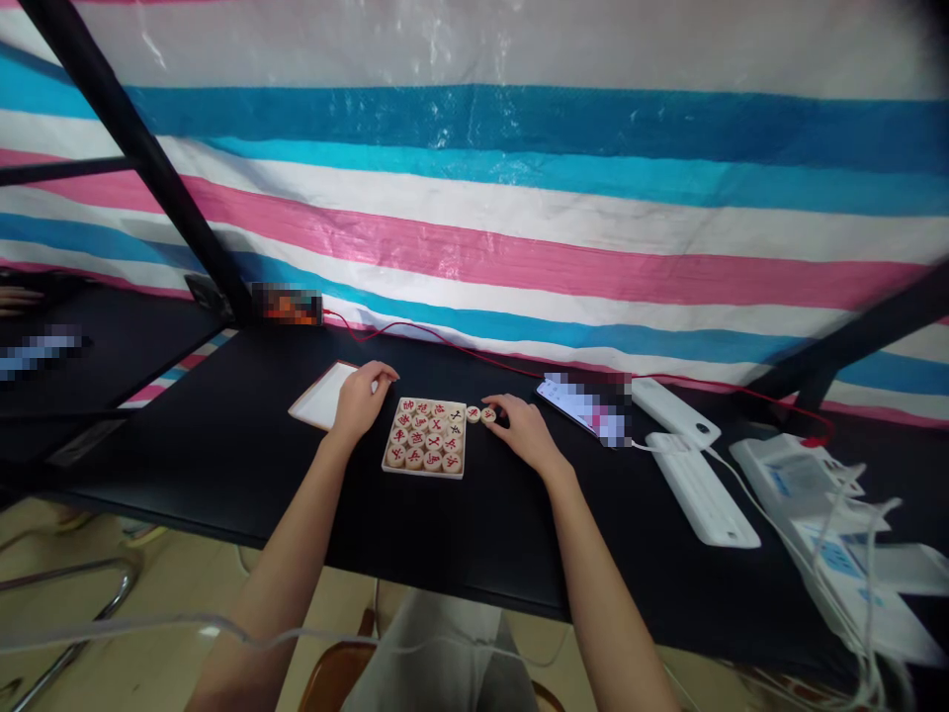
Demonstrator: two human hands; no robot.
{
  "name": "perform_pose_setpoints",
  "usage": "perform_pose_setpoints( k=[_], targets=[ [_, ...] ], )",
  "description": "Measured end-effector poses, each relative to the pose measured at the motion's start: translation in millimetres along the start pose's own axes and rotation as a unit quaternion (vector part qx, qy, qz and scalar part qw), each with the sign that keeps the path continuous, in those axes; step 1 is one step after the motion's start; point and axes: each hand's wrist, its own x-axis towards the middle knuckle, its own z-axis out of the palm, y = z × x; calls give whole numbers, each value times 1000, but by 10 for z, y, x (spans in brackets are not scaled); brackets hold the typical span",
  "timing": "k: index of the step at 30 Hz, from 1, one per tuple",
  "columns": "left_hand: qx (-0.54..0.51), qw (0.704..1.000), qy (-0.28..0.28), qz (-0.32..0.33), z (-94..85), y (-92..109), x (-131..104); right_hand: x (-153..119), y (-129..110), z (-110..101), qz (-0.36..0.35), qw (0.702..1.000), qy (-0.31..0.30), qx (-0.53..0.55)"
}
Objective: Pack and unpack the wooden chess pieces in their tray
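A shallow white box point(424, 476) of round Chinese chess pieces, most lettered in red and a few in black, lies on the black table. Just outside its right edge rests one loose chess piece point(473, 414). Beside that piece, my right hand point(523, 433) has thumb and forefinger around another chess piece point(487, 415). My left hand point(361, 400) is at the box's upper left, over the right side of a white lid-like tray point(323, 395); its fingers are loosely bent and apart from the thumb, with nothing seen in them.
A phone point(585, 407) lies right of my right hand. Farther right are white slabs point(701, 491) and a white power strip point(837, 554) with cables. A red cable point(445, 343) runs along the back to a blurred device point(288, 305). Striped sheeting hangs behind; another person's hand point(19, 300) shows far left.
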Motion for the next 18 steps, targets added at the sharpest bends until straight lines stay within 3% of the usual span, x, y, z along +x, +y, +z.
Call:
perform_pose_setpoints(
  k=[7, 12, 18],
  targets=[
    [-23, 1000, 2, -5, 22, -2, 3, -16, -46, 5, -11, 1000, 4, -18],
    [-22, 1000, -7, -5, 39, -27, -2, 42, -326, 35, -56, 998, 35, -6],
    [-23, 1000, -12, -14, 64, -66, 0, 213, -584, 143, -125, 986, 17, -110]
  ],
)
